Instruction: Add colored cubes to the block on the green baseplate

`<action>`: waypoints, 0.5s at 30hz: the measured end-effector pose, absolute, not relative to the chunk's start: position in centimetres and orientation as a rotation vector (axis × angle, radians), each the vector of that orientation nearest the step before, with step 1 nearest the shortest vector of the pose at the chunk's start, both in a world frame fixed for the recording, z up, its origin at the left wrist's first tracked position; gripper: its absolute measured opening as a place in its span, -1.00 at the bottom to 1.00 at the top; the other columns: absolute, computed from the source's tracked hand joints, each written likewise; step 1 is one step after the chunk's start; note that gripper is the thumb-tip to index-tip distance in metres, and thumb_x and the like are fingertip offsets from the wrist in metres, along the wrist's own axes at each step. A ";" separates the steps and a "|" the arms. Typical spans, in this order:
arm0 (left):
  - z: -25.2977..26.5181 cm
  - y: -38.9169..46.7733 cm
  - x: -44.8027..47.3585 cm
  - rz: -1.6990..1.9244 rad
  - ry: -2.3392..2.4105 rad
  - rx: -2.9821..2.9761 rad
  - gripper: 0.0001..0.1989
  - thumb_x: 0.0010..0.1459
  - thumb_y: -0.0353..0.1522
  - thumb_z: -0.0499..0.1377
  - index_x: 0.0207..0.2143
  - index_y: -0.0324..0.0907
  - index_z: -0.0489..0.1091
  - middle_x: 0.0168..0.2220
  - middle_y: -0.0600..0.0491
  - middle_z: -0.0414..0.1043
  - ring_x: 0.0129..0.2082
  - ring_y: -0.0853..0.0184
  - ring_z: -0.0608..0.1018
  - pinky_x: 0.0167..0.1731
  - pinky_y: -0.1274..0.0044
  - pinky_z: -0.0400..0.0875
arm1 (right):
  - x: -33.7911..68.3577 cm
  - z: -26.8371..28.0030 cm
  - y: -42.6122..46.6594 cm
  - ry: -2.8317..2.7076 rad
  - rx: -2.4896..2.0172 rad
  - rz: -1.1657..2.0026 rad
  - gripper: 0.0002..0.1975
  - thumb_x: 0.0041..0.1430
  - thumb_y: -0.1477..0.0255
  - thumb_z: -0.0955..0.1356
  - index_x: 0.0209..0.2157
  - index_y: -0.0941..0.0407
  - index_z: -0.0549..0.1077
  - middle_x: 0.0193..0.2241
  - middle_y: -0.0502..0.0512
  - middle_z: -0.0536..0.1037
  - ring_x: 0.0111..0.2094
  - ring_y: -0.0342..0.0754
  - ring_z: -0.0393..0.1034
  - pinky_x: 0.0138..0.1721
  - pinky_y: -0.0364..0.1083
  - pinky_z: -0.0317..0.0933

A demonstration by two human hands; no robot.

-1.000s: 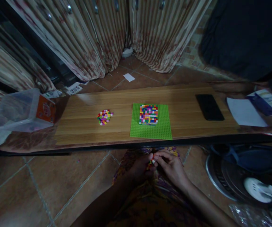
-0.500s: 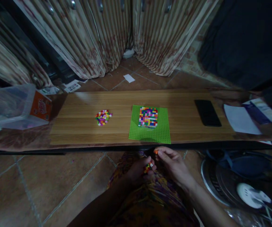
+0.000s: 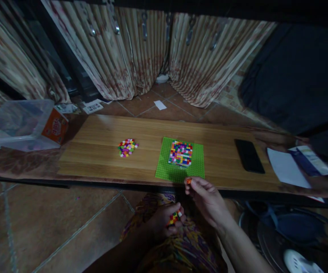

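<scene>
Between the thumb and finger of my right hand (image 3: 206, 197) is a small orange brick (image 3: 188, 181), held just over the near edge of the green baseplate (image 3: 161, 168). My left hand (image 3: 164, 222) is curled around several small mixed-colour bricks (image 3: 174, 217), low in front of the table. On the baseplate stands a block built of many coloured bricks (image 3: 181, 152), with a patterned top of red, white, blue, yellow and pink. A loose pile of coloured bricks (image 3: 127, 148) lies on the wooden board to the left.
The wooden board (image 3: 95, 163) holds a black phone (image 3: 249, 156) at the right, with white paper (image 3: 287, 167) beyond it. A clear plastic box (image 3: 18, 125) with an orange label stands at the left. Striped curtains (image 3: 141, 57) hang behind.
My right hand has risen from below the table edge to the baseplate's near edge, still pinching the orange brick. My left hand stays low with its bricks. The camera view has tilted and shifted slightly.
</scene>
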State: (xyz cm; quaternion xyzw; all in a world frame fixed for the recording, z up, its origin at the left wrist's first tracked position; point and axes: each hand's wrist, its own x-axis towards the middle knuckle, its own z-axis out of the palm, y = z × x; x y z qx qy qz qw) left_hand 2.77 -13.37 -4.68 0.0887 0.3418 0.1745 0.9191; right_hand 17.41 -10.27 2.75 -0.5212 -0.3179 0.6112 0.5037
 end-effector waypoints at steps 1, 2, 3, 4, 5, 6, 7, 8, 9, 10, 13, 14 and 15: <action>-4.7 -13.4 2.8 0.358 0.709 0.177 -0.60 -0.05 -0.08 0.23 -0.37 -0.20 0.24 -0.51 0.14 0.23 -0.66 0.60 0.15 -0.68 0.66 -0.26 | 17.5 2.7 -9.8 -0.849 -1.322 1.366 -0.85 0.02 0.28 0.43 -0.37 0.05 0.55 -0.43 -0.01 0.51 -0.41 -0.14 0.33 -0.33 -0.13 0.24; -4.8 -13.4 2.8 0.361 0.718 0.172 -0.60 -0.05 -0.08 0.24 -0.38 -0.20 0.25 -0.52 0.14 0.23 -0.66 0.60 0.16 -0.68 0.66 -0.26 | 17.7 2.6 -9.3 -0.936 -1.377 1.249 -0.85 0.02 0.28 0.42 -0.37 0.05 0.55 -0.44 -0.01 0.51 -0.40 -0.13 0.34 -0.30 -0.12 0.23; -4.8 -13.4 2.8 0.364 0.727 0.168 -0.61 -0.05 -0.09 0.24 -0.39 -0.20 0.25 -0.52 0.14 0.23 -0.67 0.60 0.16 -0.68 0.66 -0.26 | 17.9 2.5 -8.7 -1.024 -1.416 1.132 -0.85 0.03 0.28 0.41 -0.37 0.05 0.55 -0.43 -0.01 0.52 -0.38 -0.11 0.35 -0.28 -0.11 0.23; -4.9 -13.4 2.8 0.366 0.734 0.164 -0.62 -0.05 -0.09 0.24 -0.39 -0.21 0.26 -0.53 0.13 0.24 -0.67 0.59 0.17 -0.68 0.66 -0.26 | 18.1 2.6 -8.0 -1.109 -1.438 1.019 -0.85 0.05 0.28 0.40 -0.38 0.05 0.55 -0.42 0.00 0.52 -0.34 -0.09 0.36 -0.25 -0.10 0.23; -4.9 -13.4 2.8 0.365 0.740 0.160 -0.63 -0.05 -0.10 0.24 -0.40 -0.21 0.26 -0.53 0.13 0.25 -0.68 0.59 0.18 -0.68 0.66 -0.26 | 18.2 2.6 -7.3 -1.186 -1.444 0.911 -0.85 0.06 0.28 0.39 -0.39 0.05 0.55 -0.40 0.01 0.51 -0.31 -0.07 0.37 -0.23 -0.08 0.23; -5.0 -13.4 2.8 0.362 0.744 0.158 -0.64 -0.05 -0.11 0.24 -0.40 -0.21 0.26 -0.53 0.13 0.26 -0.68 0.59 0.18 -0.69 0.66 -0.26 | 18.3 2.7 -6.5 -1.255 -1.442 0.811 -0.85 0.07 0.28 0.38 -0.40 0.05 0.55 -0.37 0.02 0.51 -0.28 -0.06 0.38 -0.22 -0.07 0.23; -5.1 -13.4 2.8 0.358 0.747 0.156 -0.64 -0.05 -0.11 0.24 -0.41 -0.21 0.26 -0.52 0.12 0.27 -0.68 0.59 0.18 -0.69 0.66 -0.26 | 18.4 2.8 -5.7 -1.322 -1.438 0.722 -0.85 0.08 0.28 0.38 -0.40 0.05 0.55 -0.34 0.04 0.50 -0.26 -0.05 0.38 -0.21 -0.06 0.24; -5.1 -13.4 2.8 0.357 0.749 0.157 -0.64 -0.05 -0.11 0.24 -0.41 -0.20 0.25 -0.52 0.12 0.28 -0.68 0.59 0.19 -0.69 0.66 -0.26 | 18.4 2.9 -4.9 -1.392 -1.436 0.643 -0.84 0.10 0.28 0.37 -0.39 0.05 0.55 -0.32 0.05 0.49 -0.24 -0.04 0.38 -0.19 -0.05 0.24; -5.2 -13.4 2.8 0.358 0.750 0.160 -0.63 -0.06 -0.11 0.24 -0.41 -0.20 0.25 -0.51 0.11 0.28 -0.68 0.59 0.19 -0.69 0.66 -0.25 | 18.3 2.9 -4.1 -1.462 -1.436 0.576 -0.84 0.11 0.29 0.36 -0.38 0.05 0.55 -0.30 0.06 0.49 -0.22 -0.03 0.38 -0.17 -0.04 0.24; -5.2 -13.5 2.8 0.359 0.749 0.162 -0.62 -0.07 -0.10 0.25 -0.41 -0.21 0.25 -0.51 0.12 0.28 -0.68 0.59 0.19 -0.69 0.67 -0.25 | 18.2 3.0 -3.3 -1.527 -1.434 0.518 -0.83 0.12 0.29 0.35 -0.36 0.05 0.56 -0.29 0.07 0.48 -0.20 -0.02 0.38 -0.14 -0.02 0.24; -5.0 -13.5 2.8 0.365 0.750 0.177 -0.58 -0.10 -0.08 0.27 -0.41 -0.21 0.24 -0.52 0.13 0.27 -0.69 0.60 0.17 -0.69 0.66 -0.25 | 17.9 3.1 -1.1 -1.694 -1.432 0.373 -0.82 0.15 0.31 0.32 -0.35 0.05 0.56 -0.26 0.09 0.47 -0.17 0.00 0.36 -0.09 0.01 0.23; -4.9 -13.5 2.8 0.367 0.752 0.183 -0.58 -0.11 -0.08 0.27 -0.41 -0.21 0.24 -0.53 0.13 0.27 -0.69 0.60 0.17 -0.69 0.66 -0.25 | 17.7 3.1 -0.6 -1.742 -1.433 0.334 -0.82 0.16 0.32 0.32 -0.35 0.05 0.56 -0.25 0.09 0.46 -0.17 0.00 0.35 -0.09 0.01 0.22; -4.8 -13.4 2.8 0.370 0.756 0.189 -0.57 -0.11 -0.07 0.27 -0.41 -0.22 0.24 -0.53 0.13 0.27 -0.69 0.60 0.17 -0.69 0.66 -0.25 | 17.6 3.1 -0.1 -1.784 -1.435 0.298 -0.82 0.16 0.34 0.31 -0.35 0.06 0.56 -0.24 0.10 0.45 -0.17 0.01 0.34 -0.09 0.01 0.22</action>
